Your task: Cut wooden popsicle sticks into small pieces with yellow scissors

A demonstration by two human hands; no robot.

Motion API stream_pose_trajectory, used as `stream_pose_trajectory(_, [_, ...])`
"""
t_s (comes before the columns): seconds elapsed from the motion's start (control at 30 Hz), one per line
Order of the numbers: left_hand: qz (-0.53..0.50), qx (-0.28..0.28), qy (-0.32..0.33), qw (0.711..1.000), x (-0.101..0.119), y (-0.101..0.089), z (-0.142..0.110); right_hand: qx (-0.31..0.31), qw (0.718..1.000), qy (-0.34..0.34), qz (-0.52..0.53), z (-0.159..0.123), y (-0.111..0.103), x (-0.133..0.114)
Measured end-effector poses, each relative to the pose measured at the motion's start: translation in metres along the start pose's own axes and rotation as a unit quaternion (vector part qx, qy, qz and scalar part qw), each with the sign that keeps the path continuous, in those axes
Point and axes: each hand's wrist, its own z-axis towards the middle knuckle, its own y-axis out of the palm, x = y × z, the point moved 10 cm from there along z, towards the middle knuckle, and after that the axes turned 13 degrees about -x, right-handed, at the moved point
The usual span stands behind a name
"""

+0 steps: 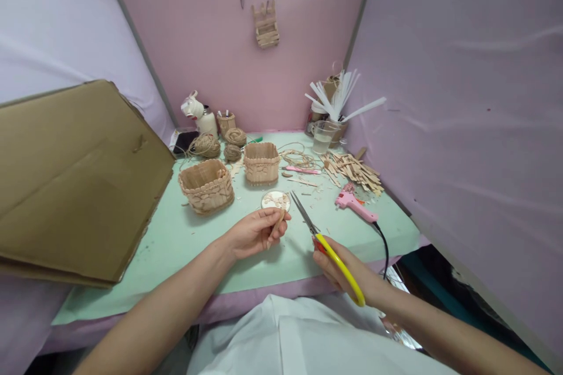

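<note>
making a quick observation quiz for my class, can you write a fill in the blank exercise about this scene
1. The ____ hand holds the scissors.
2. The glue gun lying on the table is ____ in colour.
3. The cardboard is at the picture's ____ edge.

Missing words: right; pink; left.
</note>
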Motion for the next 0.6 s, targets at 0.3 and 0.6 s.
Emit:
stream_pose_trajectory(0.3, [0.006, 0.005, 0.033, 0.999, 0.005, -0.002, 0.000, 0.017, 1.000, -0.021, -0.016, 0.008, 0.002, -0.001])
stream_pose_trajectory(0.6, [0.195, 0.178, 0.160, 0.951, 0.035, -0.020, -0.016, 0.091, 0.988, -0.012, -0.123, 0.017, -0.009, 0.000])
